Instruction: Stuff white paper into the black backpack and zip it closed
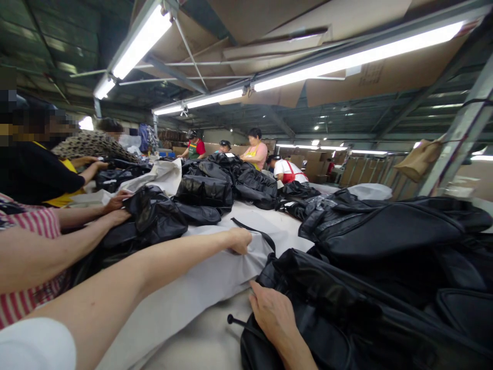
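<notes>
Head view: right hand (274,312) against black bag (327,293), its contents hidden.

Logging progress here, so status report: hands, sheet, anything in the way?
Left hand gripping white sheet. Right hand at black bag. Sheet wrinkled. More bags crowding both sides.

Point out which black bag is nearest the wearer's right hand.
The black bag in the lower right foreground: the right hand overlaps its left end in view, while the other black bags lie farther from that hand.
</notes>
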Demonstrator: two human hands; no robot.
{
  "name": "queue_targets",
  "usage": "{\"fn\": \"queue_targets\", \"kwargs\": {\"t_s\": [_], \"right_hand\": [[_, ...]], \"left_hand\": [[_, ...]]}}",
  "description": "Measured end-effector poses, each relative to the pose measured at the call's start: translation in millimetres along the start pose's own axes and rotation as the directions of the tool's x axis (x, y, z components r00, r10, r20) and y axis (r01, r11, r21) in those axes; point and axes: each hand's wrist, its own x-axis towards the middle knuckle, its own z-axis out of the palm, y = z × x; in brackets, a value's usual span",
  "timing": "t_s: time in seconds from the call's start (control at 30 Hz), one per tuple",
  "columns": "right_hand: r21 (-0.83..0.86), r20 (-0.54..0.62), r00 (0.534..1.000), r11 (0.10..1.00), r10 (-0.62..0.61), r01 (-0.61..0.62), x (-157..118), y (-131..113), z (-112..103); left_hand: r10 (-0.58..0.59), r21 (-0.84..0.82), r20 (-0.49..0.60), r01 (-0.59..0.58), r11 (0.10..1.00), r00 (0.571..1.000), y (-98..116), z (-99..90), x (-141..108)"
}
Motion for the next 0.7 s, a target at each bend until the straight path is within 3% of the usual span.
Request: {"fn": "queue_targets", "kwargs": {"t_s": [0.2,0.5,0.7], "right_hand": [[-0.065,0.047,0.998,0.997,0.044,-0.041,10,-7,1],[-0.064,0.005,0.993,0.991,0.120,-0.119,13,-7,2],[-0.070,0.019,0.997,0.994,0.080,-0.079,12,-8,-7]], "left_hand": [[-0.005,-0.008,-0.047,0.004,1.000,0.999,6,9.4,-4],[0.041,-0.022,-0.092,-0.043,0.999,0.995,15,5.8,-28],[-0.108,0.037,-0.239,0.120,0.992,0.965,45,29.5,-36]]}}
